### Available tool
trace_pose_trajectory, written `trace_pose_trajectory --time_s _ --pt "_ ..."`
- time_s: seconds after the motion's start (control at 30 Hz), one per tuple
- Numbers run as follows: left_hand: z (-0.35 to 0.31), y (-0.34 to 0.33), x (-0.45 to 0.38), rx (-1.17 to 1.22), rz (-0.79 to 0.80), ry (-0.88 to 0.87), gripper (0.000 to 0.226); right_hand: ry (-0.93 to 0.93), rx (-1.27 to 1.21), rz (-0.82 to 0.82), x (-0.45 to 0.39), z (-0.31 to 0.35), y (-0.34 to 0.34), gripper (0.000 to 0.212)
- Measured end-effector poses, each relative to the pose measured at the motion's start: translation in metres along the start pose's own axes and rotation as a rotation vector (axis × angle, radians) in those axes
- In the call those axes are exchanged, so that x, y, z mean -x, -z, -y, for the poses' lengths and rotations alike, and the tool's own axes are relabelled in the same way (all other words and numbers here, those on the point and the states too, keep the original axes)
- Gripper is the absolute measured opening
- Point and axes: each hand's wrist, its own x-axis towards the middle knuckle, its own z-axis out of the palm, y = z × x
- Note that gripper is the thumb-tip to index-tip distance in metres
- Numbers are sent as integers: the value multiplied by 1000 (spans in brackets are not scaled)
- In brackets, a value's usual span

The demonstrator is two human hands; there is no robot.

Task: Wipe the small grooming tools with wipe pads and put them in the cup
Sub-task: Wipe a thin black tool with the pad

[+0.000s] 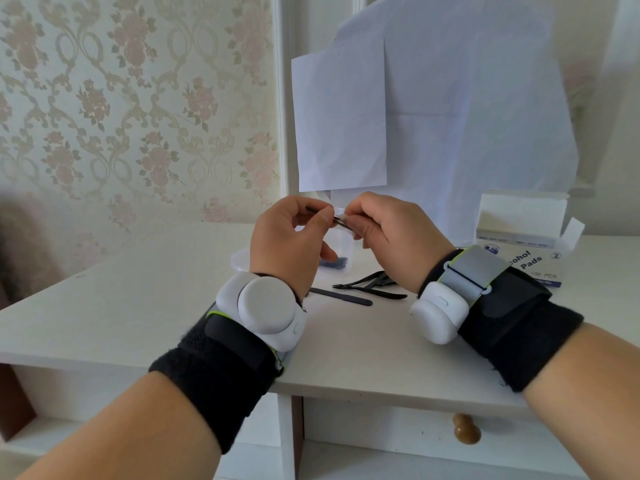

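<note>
Nearest to me are my two forearms, each wrapped in a black strap with a white sensor puck — the left one (268,308) round, the right one (440,311) more oblong. They hang over the front edge of the white table (138,306), and below my right wrist a drawer with a brown knob (466,428) shows.

Just past the straps, my left hand (289,244) is raised above the table with thumb and forefinger pinched on a thin dark tool (323,216); the other fingers curl loosely under. My right hand (384,230) meets it, fingertips clamped on a small white wipe pad (340,213) that is folded against the tool right beside my left thumb. The tool's far end pokes out to the left of my left fingertips; how much of it lies inside the pad I cannot tell.

Under and beyond my fingers, lying on the table, are a flat dark file (343,296) and a cluster of black nippers (372,284), between my two wrists. Just behind my left hand stands the clear plastic cup (341,252) with something dark blue at its bottom — partly hidden by my palm.

To the right of my right hand sits the open box of alcohol pads (526,244). Beyond everything, white paper sheets (433,109) hang against the wall.
</note>
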Motion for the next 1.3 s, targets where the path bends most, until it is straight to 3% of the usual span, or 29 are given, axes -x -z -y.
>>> trace_pose_trajectory --time_s 0.27,0.6,1.0,1.3 --pt "0 1 -1 -23 -72 -15 6 -71 5 -11 -2 -10 -1 20" --pt "2 0 -1 -38 32 50 6 -100 -18 -112 -3 -15 1 14" --pt "5 -6 2 -215 260 103 13 -207 -285 -231 -3 -16 4 14" --pt "0 -4 3 -150 169 138 12 -346 -499 -304 -4 -18 5 20"
